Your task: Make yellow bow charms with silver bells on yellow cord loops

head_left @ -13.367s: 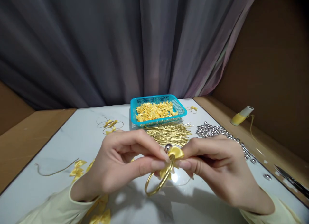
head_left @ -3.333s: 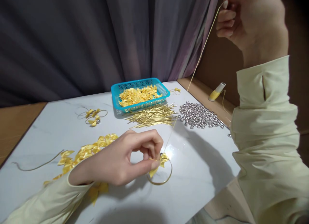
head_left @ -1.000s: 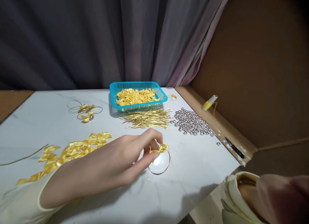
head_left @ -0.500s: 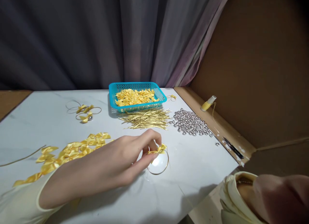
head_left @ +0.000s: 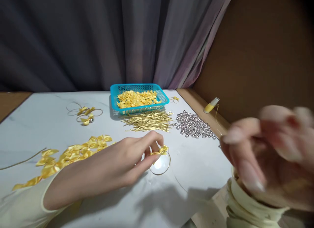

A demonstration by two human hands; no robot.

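My left hand point(head_left: 127, 159) is closed in a pinch on a yellow satin bow point(head_left: 162, 150). The bow sits at the top of a thin gold ring point(head_left: 160, 174), which rests on or just above the white tabletop. My right hand point(head_left: 267, 156) is raised close to the camera at the right, blurred, its fingers curled and pressed together. Whatever it holds cannot be made out. A fine thread point(head_left: 181, 183) shows between the ring and the right hand. More yellow bows point(head_left: 80, 151) lie behind my left forearm.
A blue basket point(head_left: 141, 108) of yellow bows stands at the back. Before it lie gold cord pieces point(head_left: 149, 120) and silver beads point(head_left: 193, 124). Finished-looking rings with bows point(head_left: 85, 115) lie at left. A yellow thread spool point(head_left: 211, 105) stands on the right ledge; a loose cord point(head_left: 24, 161) lies far left.
My right hand has risen from the lower right corner and now covers the black pen-like tools on the ledge. My left hand has barely moved and keeps the bow.
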